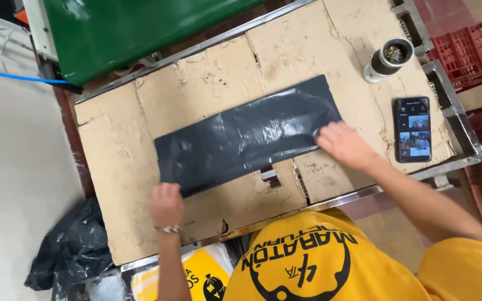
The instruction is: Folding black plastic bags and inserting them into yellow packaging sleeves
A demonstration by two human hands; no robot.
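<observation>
**Both hands flat on a dark plastic sheet**

While the camera looks straight down, a long black plastic sheet (pixel 246 136) lies flat across the middle of the bench (pixel 112 145), whose top is covered in worn cardboard inside a metal frame. The sheet runs slantwise, its low end toward 8 o'clock, its high end toward 2 o'clock.

Left hand (pixel 166 205): at the sheet's 7 o'clock corner, fingers bent and resting on the lower edge. Whether it pinches the plastic or only presses on it cannot be told. A band shows at the wrist.

Right hand (pixel 342 144): at the sheet's 3 o'clock end, fingers spread loosely, laid on the plastic at its lower right edge. Grip again unclear; it looks like a press, not a closed fist.

Around it: a smartphone (pixel 412 129) with a lit screen lies at 3 o'clock of the sheet, well apart from the right hand. A metal cylinder (pixel 388 59) sits at 2 o'clock. Green covering (pixel 135 28) at 11 o'clock. A crumpled black bag (pixel 71 251) on the floor at 8 o'clock. A red crate (pixel 472 53) beyond the bench at 2 o'clock.
</observation>
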